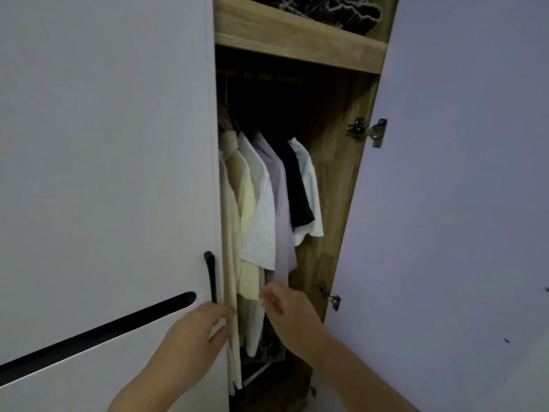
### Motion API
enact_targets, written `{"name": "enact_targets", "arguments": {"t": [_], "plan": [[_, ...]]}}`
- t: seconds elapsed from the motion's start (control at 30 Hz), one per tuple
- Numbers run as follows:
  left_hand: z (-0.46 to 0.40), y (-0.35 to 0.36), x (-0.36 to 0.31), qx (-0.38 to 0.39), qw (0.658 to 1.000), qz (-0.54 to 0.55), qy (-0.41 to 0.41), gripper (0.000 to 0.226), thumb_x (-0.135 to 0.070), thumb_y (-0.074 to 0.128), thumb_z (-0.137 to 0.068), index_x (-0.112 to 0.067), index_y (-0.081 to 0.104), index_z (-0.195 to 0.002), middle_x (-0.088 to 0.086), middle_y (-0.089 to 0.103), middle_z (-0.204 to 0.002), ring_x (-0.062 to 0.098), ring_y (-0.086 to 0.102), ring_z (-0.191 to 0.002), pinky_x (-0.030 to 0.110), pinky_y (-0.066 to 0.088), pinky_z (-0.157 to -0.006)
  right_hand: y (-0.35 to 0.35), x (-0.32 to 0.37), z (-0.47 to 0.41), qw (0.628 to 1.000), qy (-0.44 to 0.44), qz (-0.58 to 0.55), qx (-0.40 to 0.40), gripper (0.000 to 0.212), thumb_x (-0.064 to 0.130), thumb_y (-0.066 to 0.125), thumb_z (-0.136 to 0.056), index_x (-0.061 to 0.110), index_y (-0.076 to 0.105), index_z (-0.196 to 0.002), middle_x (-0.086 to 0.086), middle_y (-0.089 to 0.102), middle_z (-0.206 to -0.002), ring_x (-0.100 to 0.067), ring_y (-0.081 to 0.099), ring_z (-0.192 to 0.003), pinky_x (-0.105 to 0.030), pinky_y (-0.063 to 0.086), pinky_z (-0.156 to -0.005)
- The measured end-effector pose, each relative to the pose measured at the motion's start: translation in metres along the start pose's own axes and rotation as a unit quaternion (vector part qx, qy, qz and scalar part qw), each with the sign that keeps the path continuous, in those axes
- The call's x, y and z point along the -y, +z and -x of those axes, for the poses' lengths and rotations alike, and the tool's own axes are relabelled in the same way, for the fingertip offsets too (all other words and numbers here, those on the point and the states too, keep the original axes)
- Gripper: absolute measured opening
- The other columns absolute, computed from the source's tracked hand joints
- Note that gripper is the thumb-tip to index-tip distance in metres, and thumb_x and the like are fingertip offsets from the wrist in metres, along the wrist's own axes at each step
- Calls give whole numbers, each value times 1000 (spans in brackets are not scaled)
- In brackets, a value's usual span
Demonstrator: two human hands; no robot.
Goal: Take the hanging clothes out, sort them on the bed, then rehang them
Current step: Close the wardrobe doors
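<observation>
Clothes (267, 203) hung on the rail inside the wardrobe (335, 203), none out yet, so the take-out step was just starting. Left hand (193, 331) sat at the closed door's (104, 173) edge, fingers loosely spread, holding nothing. Right hand (282, 307), relaxed and empty, hovered beside the hems. Next: reach up for a hanger.
</observation>
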State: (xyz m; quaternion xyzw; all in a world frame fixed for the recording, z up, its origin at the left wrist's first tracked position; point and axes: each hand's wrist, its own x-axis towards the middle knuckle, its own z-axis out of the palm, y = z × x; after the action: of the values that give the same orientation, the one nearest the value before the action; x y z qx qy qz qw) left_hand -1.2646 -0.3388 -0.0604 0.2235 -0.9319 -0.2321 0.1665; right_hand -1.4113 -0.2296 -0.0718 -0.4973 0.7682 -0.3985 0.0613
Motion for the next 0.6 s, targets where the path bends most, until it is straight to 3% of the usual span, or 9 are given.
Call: {"name": "enact_targets", "arguments": {"t": [0.07,0.2,0.3,0.4,0.6], "plan": [[-9,12,-18,22,1000,4,13,27,-23,46,-96,-30,54,-121,-17,50,-108,2,52,-106,8,39,-87,-22,-16,20,998,-8,58,29,20,17,40,-99,10,59,-105,-3,61,-92,-14,56,-82,-10,37,-65],[-26,41,-61,54,997,42,38,21,-22,45,-96,-30,55,-113,-13,52,-107,0,49,-94,3,36,-72,-71,-46,58,985,35,159,61,28,13,36,-99,9,58,-117,-10,61,-115,-16,55,-97,-15,34,-77],[-35,63,-103,74,992,64,85,17,-21,46,-96,-38,49,-93,-22,50,-96,-4,50,-88,3,38,-72,-117,-65,85,970,99,213,69,32,15,31,-101,11,54,-123,-9,57,-123,-21,54,-109,-21,37,-86],[-43,86,-145,91,986,66,122,21,-21,46,-96,-40,45,-89,-24,48,-94,-3,51,-91,3,39,-75,-168,-85,116,957,152,238,68,32,16,34,-99,15,53,-124,-10,58,-123,-24,55,-110,-25,41,-88],[-57,132,-217,119,980,74,138,19,-21,45,-97,-24,54,-114,-10,51,-110,1,49,-99,-2,36,-72,-265,-131,168,926,223,305,-2,29,15,41,-94,16,58,-117,-9,62,-117,-25,58,-105,-27,44,-83]]}}
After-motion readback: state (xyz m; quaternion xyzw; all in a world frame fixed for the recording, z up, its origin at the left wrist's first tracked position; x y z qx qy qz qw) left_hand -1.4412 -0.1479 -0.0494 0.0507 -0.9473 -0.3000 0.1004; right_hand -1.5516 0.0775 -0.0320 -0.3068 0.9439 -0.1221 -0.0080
